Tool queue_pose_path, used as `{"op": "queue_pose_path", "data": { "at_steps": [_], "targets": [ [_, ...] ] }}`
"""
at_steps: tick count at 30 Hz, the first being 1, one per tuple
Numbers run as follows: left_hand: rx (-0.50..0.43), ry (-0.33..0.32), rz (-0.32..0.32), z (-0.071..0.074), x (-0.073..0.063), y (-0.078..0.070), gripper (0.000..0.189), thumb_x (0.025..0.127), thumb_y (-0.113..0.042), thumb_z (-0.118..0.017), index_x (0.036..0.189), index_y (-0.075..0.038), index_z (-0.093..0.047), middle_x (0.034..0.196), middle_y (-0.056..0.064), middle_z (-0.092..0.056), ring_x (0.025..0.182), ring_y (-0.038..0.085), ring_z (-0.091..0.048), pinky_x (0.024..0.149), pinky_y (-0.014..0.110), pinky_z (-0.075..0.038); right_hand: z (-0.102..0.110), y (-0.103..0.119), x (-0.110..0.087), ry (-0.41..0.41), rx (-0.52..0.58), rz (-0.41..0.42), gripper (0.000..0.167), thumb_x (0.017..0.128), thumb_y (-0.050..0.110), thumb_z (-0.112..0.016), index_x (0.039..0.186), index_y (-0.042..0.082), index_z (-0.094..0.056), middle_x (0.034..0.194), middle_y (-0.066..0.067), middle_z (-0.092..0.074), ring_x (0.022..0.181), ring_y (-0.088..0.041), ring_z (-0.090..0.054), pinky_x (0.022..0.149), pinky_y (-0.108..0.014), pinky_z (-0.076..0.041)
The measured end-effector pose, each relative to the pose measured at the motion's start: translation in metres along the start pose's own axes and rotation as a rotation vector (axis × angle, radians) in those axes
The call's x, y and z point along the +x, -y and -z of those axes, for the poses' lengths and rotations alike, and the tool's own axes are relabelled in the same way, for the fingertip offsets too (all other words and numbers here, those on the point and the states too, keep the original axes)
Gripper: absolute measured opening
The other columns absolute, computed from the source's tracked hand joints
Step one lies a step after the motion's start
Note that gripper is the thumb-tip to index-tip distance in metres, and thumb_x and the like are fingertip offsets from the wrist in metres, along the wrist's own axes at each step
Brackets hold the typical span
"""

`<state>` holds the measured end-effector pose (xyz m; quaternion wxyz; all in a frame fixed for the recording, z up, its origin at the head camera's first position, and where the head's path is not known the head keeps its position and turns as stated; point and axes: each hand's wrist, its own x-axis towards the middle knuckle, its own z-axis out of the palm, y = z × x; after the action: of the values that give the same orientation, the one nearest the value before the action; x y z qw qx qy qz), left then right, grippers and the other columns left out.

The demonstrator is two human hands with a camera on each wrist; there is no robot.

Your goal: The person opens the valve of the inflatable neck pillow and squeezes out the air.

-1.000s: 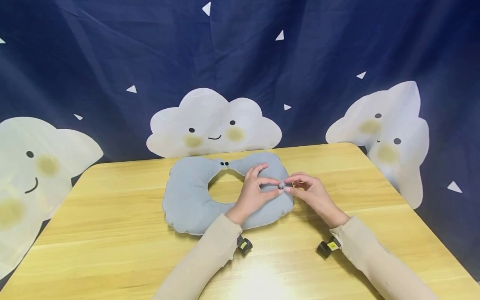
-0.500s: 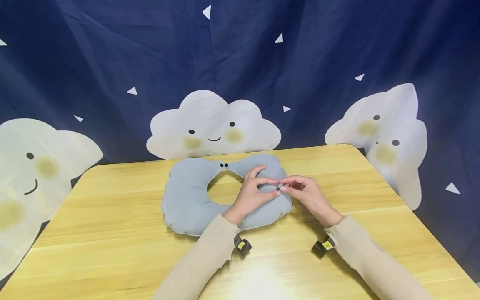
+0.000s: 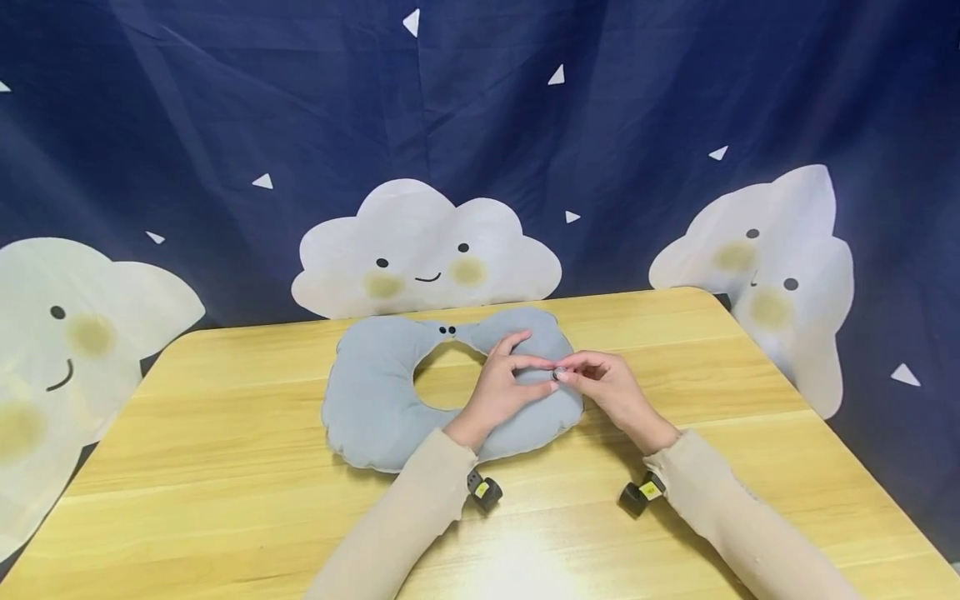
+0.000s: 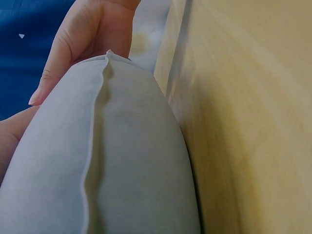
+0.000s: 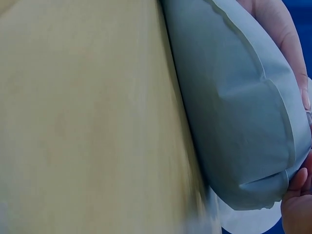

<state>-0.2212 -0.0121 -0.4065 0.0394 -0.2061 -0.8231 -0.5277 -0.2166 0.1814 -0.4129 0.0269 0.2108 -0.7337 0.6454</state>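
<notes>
A grey-blue inflatable neck pillow (image 3: 375,392) lies on the wooden table, its opening facing away and two black dots at the join. On its right side, in the head view, a small round air valve (image 3: 557,375) stands up. My left hand (image 3: 504,385) rests over the pillow, thumb and index finger pinching the valve from the left. From the right, my right hand (image 3: 611,392) pinches the valve too, its fingertips hiding most of it. In the left wrist view the pillow's seamed edge (image 4: 126,146) covers part of both hands. The right wrist view shows the creased edge (image 5: 243,122).
The light wooden table (image 3: 225,500) extends around the pillow. Behind it hangs a dark blue curtain (image 3: 495,108) with smiling white clouds (image 3: 427,225) and small white triangles. Each wrist wears a black camera (image 3: 485,493) on a strap.
The right hand has moved slightly left, closer to the left fingertips, and its fingers now cover more of the valve. The left hand and pillow stay nearly where they were.
</notes>
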Motion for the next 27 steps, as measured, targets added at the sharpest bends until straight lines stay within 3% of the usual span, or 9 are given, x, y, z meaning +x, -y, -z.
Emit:
{"op": "queue_pose_path", "data": {
  "at_steps": [6,16,27],
  "targets": [
    [0.006,-0.002,0.003,0.0020,0.0013,0.0001,0.024,0.075,-0.024,-0.080,0.096,-0.015,-0.077,0.146,0.001,-0.041,0.138,0.024,-0.028,0.110,0.049,-0.024,-0.0008,0.0010,0.0003,-0.016,0.020,0.008,0.018,0.087,0.000,-0.064,0.097,-0.015,-0.063,0.080,0.009,-0.068,0.071,-0.005,-0.056,0.062,-0.018,-0.044],
    [-0.033,0.099,0.037,0.0087,0.0026,0.0027,0.029,0.075,-0.025,-0.080,0.102,-0.017,-0.075,0.148,-0.003,-0.037,0.139,0.022,-0.025,0.111,0.048,-0.020,-0.0018,0.0008,-0.0004,-0.031,-0.018,0.004,0.015,0.088,0.002,-0.064,0.095,-0.012,-0.063,0.078,0.008,-0.067,0.071,-0.005,-0.056,0.063,-0.018,-0.045],
    [-0.011,0.083,-0.001,0.0086,0.0011,0.0020,0.029,0.077,-0.022,-0.079,0.105,-0.016,-0.074,0.147,0.000,-0.040,0.139,0.023,-0.026,0.111,0.049,-0.020,-0.0049,0.0023,-0.0015,-0.029,-0.019,0.014,0.012,0.088,0.001,-0.063,0.093,-0.010,-0.063,0.076,0.008,-0.063,0.070,-0.006,-0.053,0.062,-0.019,-0.042]
  ]
}}
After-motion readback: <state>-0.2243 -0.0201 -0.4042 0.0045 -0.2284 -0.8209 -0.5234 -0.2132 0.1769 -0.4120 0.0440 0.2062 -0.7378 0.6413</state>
